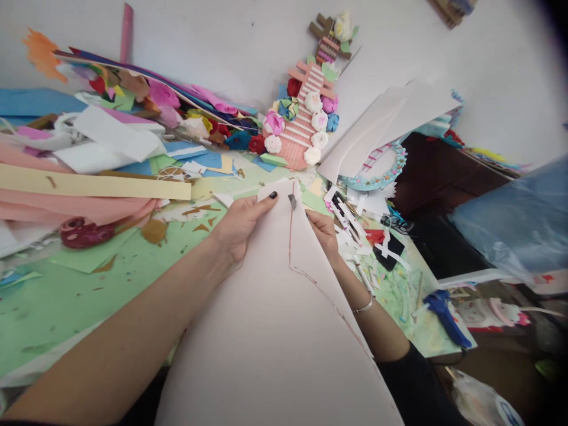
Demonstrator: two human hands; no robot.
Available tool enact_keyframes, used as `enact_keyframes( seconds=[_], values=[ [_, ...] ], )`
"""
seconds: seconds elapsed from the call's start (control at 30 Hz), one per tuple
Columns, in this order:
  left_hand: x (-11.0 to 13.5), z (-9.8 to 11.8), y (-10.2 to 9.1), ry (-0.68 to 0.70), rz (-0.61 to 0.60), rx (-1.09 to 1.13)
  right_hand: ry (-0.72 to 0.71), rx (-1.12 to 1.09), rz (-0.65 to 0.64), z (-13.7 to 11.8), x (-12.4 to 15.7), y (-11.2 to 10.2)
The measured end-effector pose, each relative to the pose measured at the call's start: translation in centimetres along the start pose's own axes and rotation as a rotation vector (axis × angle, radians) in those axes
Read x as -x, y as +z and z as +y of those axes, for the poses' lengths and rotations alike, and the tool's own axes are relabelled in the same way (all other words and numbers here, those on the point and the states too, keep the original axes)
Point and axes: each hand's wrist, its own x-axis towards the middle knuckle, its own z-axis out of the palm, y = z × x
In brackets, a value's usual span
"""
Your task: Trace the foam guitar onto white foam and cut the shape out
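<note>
A large pale pinkish-white sheet (266,331) rises from my lap toward the table, narrowing at its far end. My left hand (242,228) grips its far left edge, the dark-nailed thumb on top and the fingers underneath. A thin brown line (290,239) runs down the sheet, then bends toward the right edge. On that line, near the top, shows a small dark grey blade-like tip (291,202). My right hand (323,232) is closed at the right edge, its fingers partly behind the sheet; what they hold is hidden.
Paper scraps and paper flowers (164,94) crowd the green table (110,307) at left. A pink flower-decorated ladder (302,127) leans on the wall. Rightward are a round blue-rimmed frame (375,165), a blue glue gun (446,316), a white pen (364,275) and a plastic bag (510,207).
</note>
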Motion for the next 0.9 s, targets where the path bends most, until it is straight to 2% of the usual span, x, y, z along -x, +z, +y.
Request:
enact_keyframes(
  seconds=[0.9],
  values=[
    [0.12,0.23,-0.49,0.018,-0.029,-0.021,-0.054,-0.081,-0.014,0.09,0.21,-0.02]
  ],
)
